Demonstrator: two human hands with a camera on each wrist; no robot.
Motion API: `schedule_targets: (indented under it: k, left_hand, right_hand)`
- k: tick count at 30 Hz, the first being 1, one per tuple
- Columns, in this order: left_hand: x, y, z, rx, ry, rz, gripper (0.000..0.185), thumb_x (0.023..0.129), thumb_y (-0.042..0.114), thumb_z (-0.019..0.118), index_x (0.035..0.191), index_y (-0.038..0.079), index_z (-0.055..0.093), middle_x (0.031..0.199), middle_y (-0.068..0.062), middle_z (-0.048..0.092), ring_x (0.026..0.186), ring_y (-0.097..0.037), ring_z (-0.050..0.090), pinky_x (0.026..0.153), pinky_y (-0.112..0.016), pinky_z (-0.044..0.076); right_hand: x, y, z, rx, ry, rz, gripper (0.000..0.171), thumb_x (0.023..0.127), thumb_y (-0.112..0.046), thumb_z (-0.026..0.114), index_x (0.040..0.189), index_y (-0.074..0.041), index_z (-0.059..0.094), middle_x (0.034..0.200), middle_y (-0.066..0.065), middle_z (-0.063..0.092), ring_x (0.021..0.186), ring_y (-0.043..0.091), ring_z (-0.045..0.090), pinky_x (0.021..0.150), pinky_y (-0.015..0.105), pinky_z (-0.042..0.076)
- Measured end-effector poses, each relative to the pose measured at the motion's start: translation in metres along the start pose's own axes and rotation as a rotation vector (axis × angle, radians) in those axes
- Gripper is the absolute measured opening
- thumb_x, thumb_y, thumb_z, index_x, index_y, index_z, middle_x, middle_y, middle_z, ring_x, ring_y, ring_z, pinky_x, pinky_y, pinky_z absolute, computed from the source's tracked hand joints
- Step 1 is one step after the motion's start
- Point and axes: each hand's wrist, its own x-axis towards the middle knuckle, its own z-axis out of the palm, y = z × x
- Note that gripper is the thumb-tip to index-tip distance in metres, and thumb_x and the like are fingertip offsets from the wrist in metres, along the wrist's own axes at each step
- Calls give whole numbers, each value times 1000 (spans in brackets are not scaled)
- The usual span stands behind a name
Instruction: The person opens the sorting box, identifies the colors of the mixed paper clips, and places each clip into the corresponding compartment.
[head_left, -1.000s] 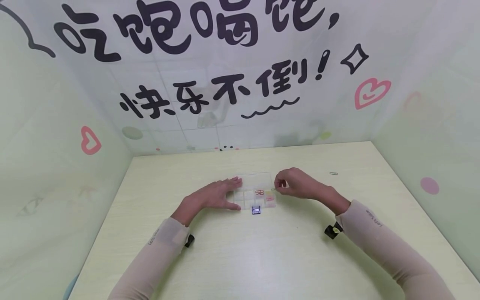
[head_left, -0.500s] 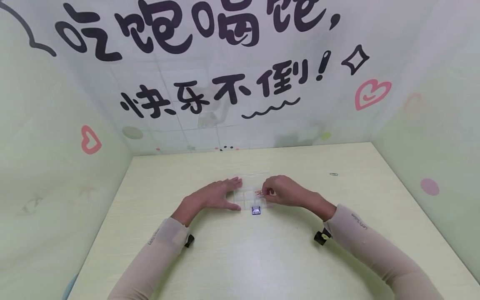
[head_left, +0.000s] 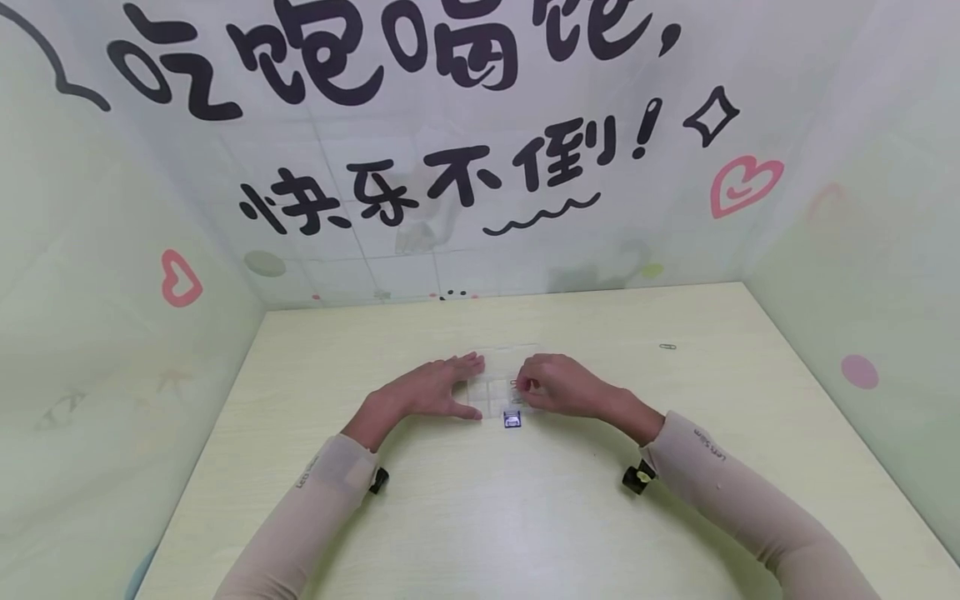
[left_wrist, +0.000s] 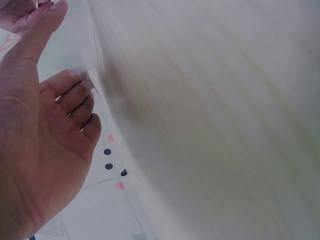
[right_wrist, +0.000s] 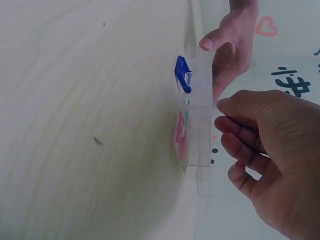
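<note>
A clear plastic compartment box (right_wrist: 205,117) stands with its lid laid back on the table. My left hand (head_left: 435,390) rests at its left side, thumb (right_wrist: 208,44) by the front corner and fingers spread toward the lid. In the left wrist view these fingertips (left_wrist: 75,75) touch the clear plastic edge. My right hand (head_left: 562,385) hovers over the box's right half, fingers loosely bent and nothing visible between them. Red paper clips (right_wrist: 181,135) lie in one compartment, with green paper clips (right_wrist: 187,117) beside them. A blue latch (head_left: 512,418) sits at the box's front.
One paper clip (head_left: 667,347) lies alone on the light wooden table (head_left: 480,517), right of the box. A printed cloth wall (head_left: 420,225) stands behind the table, and side walls flank it.
My right hand has moved left from beside the box to over its compartments. The green paper clip that stuck out from its fingertips no longer shows there. My left hand stays put.
</note>
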Motion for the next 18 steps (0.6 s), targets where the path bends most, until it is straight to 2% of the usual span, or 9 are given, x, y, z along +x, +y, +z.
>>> schedule_targets:
  k: [9, 18]
  left_hand:
    - [1, -1, 0, -7, 7, 2, 98, 90, 62, 77, 166, 14, 37, 175, -6, 26, 160, -29, 28, 129, -51, 26]
    - [-1, 0, 0, -9, 6, 1, 97, 90, 60, 78, 165, 13, 38, 175, -6, 26, 160, -30, 28, 130, -52, 25]
  right_hand:
    - [-6, 4, -11, 11, 19, -9, 13, 92, -9, 80, 105, -6, 80, 100, 2, 75, 91, 18, 70, 80, 30, 60]
    - [-19, 19, -21, 12, 11, -7, 13, 92, -12, 83, 104, -9, 80, 98, -1, 74, 89, 15, 67, 79, 31, 60]
